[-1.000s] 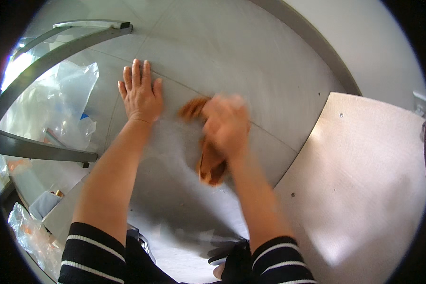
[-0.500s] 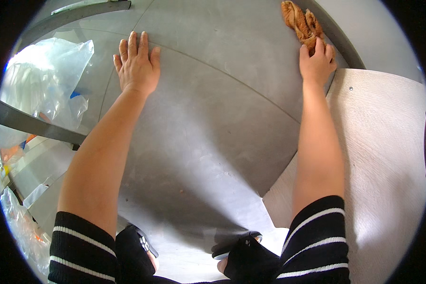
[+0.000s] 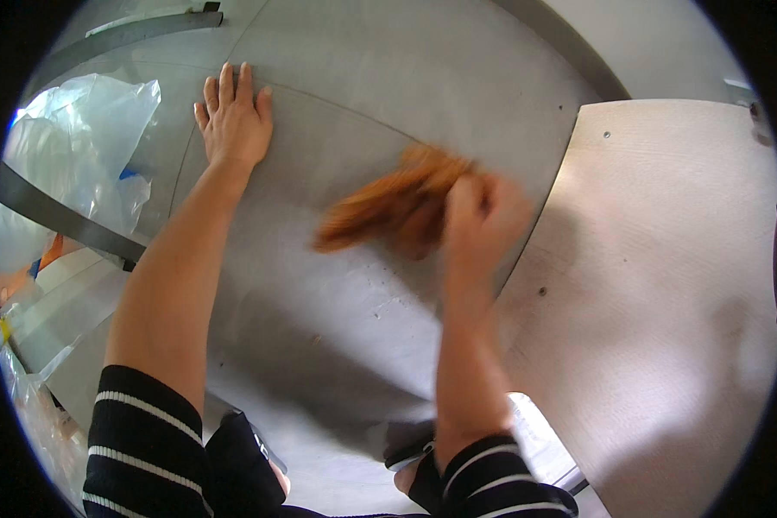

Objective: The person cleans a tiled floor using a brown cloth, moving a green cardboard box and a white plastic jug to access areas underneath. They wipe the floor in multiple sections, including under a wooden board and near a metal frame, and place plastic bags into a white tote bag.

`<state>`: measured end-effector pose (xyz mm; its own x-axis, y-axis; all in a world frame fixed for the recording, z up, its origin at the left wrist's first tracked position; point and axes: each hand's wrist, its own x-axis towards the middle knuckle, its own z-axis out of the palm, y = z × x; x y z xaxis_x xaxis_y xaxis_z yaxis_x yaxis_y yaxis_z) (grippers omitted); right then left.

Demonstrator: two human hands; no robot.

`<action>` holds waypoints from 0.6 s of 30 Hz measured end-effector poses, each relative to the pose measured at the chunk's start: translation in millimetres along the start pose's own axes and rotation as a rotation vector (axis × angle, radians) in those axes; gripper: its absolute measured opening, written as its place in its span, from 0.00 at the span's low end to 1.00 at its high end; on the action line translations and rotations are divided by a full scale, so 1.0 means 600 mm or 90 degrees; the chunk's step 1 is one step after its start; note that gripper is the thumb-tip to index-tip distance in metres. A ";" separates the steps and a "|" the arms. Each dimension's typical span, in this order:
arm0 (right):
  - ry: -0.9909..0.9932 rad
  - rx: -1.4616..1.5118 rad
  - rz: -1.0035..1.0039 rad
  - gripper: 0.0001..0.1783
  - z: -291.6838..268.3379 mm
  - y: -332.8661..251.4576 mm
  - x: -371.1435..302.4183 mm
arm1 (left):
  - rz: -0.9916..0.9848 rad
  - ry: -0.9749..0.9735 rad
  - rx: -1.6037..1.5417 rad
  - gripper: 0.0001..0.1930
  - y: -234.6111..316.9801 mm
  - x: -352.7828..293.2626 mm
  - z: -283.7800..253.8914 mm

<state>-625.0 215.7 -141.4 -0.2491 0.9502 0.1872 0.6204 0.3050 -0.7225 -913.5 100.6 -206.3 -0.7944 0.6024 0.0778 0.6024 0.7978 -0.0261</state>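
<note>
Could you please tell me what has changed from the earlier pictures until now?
The right hand took the brown cloth from the middle to the far right, then back left and nearer the person. It still holds the cloth; nothing was let go. The left hand stays flat on the floor.

Open floor [image 3: 328, 293] between forearms [image 3: 174, 281], pale board [image 3: 639, 285] bounding the right, metal bar [image 3: 71, 217] and plastic bag [image 3: 86, 142] crowding left

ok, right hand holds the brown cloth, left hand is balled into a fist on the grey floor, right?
Not quite: the left hand isn't in a fist. The head view shows it open, fingers extended, on the grey floor. The right hand does hold the brown cloth.
</note>
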 end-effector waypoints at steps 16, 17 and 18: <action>-0.339 -0.170 -0.580 0.18 0.036 -0.009 -0.247 | 0.051 -0.090 -0.120 0.33 -0.018 0.021 0.009; -0.329 -0.143 -0.555 0.18 0.027 0.001 -0.261 | 0.072 -0.116 -0.185 0.33 -0.036 0.031 0.010; -0.315 -0.119 -0.530 0.19 0.025 0.013 -0.270 | 0.096 -0.139 -0.254 0.34 -0.046 0.040 0.005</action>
<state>-590.8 63.2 -187.1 -0.9166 0.3057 0.2576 0.2022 0.9104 -0.3610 -949.4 93.0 -206.8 -0.6682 0.7359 -0.1096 0.6609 0.6547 0.3669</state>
